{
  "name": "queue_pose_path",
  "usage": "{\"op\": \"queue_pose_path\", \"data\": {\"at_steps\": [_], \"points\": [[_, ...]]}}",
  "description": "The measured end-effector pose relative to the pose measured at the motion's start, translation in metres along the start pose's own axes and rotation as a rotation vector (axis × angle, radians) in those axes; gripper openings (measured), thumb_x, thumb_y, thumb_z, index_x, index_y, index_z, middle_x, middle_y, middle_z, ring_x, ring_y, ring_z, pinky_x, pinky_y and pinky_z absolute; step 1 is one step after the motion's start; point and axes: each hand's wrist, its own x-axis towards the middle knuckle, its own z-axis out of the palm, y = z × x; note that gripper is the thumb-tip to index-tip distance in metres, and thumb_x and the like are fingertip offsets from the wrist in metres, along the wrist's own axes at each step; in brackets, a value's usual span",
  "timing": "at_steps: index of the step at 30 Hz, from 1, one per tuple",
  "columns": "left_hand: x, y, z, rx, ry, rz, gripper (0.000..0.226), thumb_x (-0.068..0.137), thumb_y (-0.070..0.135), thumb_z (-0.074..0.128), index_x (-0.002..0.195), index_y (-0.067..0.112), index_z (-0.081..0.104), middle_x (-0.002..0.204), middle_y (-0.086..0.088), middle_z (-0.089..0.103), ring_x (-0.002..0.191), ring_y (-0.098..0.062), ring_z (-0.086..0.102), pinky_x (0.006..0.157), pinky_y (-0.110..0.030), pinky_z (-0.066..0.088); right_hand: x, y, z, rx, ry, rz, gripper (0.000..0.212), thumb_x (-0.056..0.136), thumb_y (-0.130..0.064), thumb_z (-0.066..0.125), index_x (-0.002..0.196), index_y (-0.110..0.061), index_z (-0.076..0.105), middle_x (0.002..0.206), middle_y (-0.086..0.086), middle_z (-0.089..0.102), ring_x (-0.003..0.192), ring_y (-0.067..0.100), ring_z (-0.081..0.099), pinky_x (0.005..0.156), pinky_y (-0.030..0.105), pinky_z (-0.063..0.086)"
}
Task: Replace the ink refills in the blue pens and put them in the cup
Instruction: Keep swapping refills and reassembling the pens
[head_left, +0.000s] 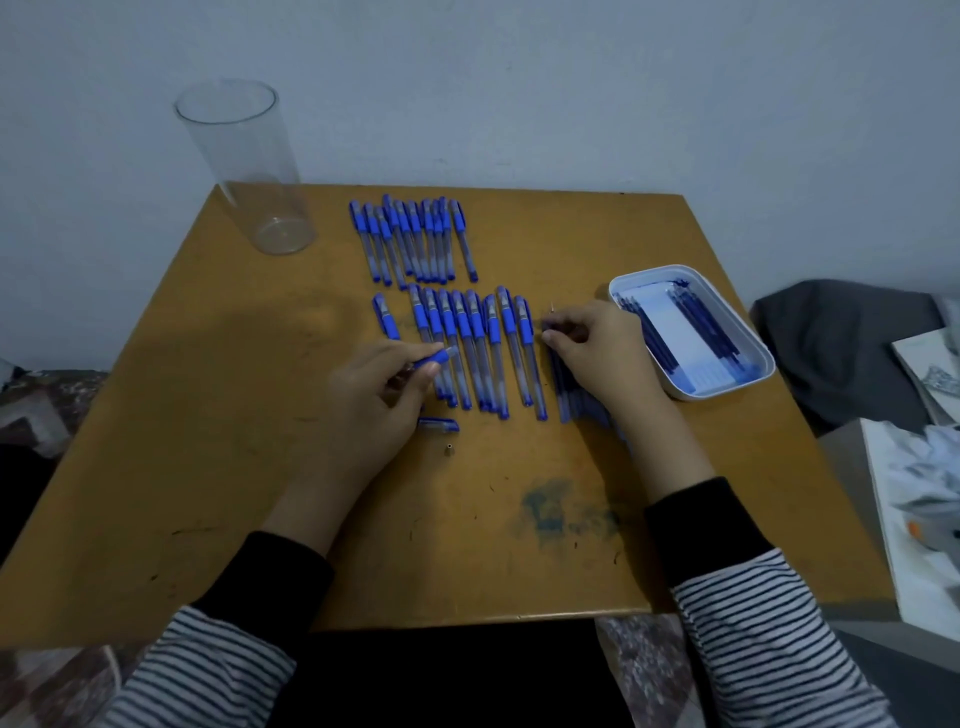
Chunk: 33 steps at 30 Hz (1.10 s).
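Blue plastic shows between the curled thumb and fingers of the left hand (371, 387): it pinches a pen part (435, 357) at frame centre, held over the lower row of pens (483, 353). The right hand (597, 345), just right of that row, pinches a thin refill (552, 309) at its fingertips. More dark refills (571, 397) lie under its palm. A loose barrel piece (438, 425) and a small metal tip (450, 450) lie on the table (208, 415) just below the left hand.

Assessment: one pen is apart, mid-exchange. The lower row and the upper row (410, 239) both lie on the table. The clear cup (244, 166), upper left and well apart from both hands, holds nothing, so nearly all the work is outstanding. The white tray (727, 312) of refills sits just beside the right hand.
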Motion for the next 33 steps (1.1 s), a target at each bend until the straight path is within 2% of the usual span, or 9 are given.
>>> {"op": "queue_pose_path", "data": {"at_steps": [2,9,12,16,19,22,26,33], "points": [[0.001,0.0,0.0,0.006,0.001,0.01,0.022,0.096,0.013,0.066,0.117,0.012,0.073,0.1,0.011,0.065,0.089,0.003,0.061,0.077,-0.011,0.049,-0.001,0.0,0.0,-0.029,0.007,-0.015,0.023,0.093,-0.02,0.068,0.114,-0.015,0.074,0.107,0.003,0.071,0.089,0.006,0.056,0.081,0.018,0.041],[0.0,-0.001,0.001,0.0,0.015,0.021,0.021,0.096,0.009,0.067,0.116,0.01,0.073,0.099,0.009,0.066,0.089,0.004,0.06,0.077,-0.01,0.047,0.0,0.002,0.003,-0.061,0.016,-0.011,0.022,0.093,-0.021,0.068,0.114,-0.017,0.074,0.106,0.004,0.063,0.087,0.007,0.053,0.077,0.017,0.036],[0.0,-0.003,0.002,-0.01,0.027,0.048,0.02,0.096,0.007,0.068,0.115,0.009,0.073,0.098,0.005,0.067,0.086,-0.002,0.062,0.075,-0.013,0.049,-0.004,0.001,0.0,-0.012,0.041,-0.027,0.02,0.094,-0.022,0.067,0.112,-0.018,0.075,0.105,0.001,0.067,0.089,0.007,0.054,0.079,0.017,0.038],[-0.002,0.002,0.008,-0.019,0.052,0.111,0.019,0.095,0.005,0.068,0.113,0.003,0.074,0.097,0.0,0.068,0.084,-0.006,0.062,0.074,-0.014,0.051,-0.012,0.003,-0.009,0.078,0.088,-0.022,0.017,0.094,-0.021,0.065,0.108,-0.019,0.075,0.097,-0.008,0.068,0.089,0.003,0.057,0.075,0.007,0.04],[-0.004,0.009,0.015,-0.042,0.063,0.151,0.02,0.095,0.004,0.069,0.114,0.002,0.073,0.097,-0.005,0.07,0.085,-0.01,0.064,0.076,-0.017,0.051,-0.018,0.007,-0.023,0.199,0.16,0.047,0.016,0.094,-0.019,0.065,0.106,-0.019,0.075,0.092,-0.011,0.067,0.089,0.002,0.062,0.078,0.015,0.049],[-0.009,0.022,0.024,-0.065,0.065,0.18,0.021,0.094,0.004,0.067,0.114,0.0,0.073,0.097,-0.007,0.07,0.082,-0.008,0.062,0.077,-0.013,0.048,-0.017,0.021,-0.046,0.187,0.18,0.085,0.018,0.094,-0.018,0.065,0.109,-0.018,0.074,0.094,-0.009,0.069,0.091,0.003,0.063,0.078,0.011,0.048],[-0.016,0.033,0.035,-0.108,0.07,0.193,0.022,0.095,0.007,0.068,0.116,0.004,0.073,0.099,-0.005,0.07,0.083,-0.011,0.065,0.074,-0.026,0.055,-0.013,0.046,-0.077,0.095,0.131,0.147,0.021,0.094,-0.015,0.065,0.114,-0.016,0.073,0.098,-0.006,0.068,0.093,0.006,0.062,0.089,0.024,0.051],[-0.019,0.038,0.042,-0.139,0.088,0.2,0.023,0.094,0.007,0.07,0.117,0.006,0.072,0.101,-0.004,0.071,0.085,-0.015,0.069,0.07,-0.035,0.058,-0.007,0.069,-0.091,-0.002,-0.067,0.217,0.022,0.094,-0.014,0.066,0.114,-0.019,0.074,0.101,-0.003,0.067,0.095,0.01,0.059,0.083,0.021,0.045]]}}
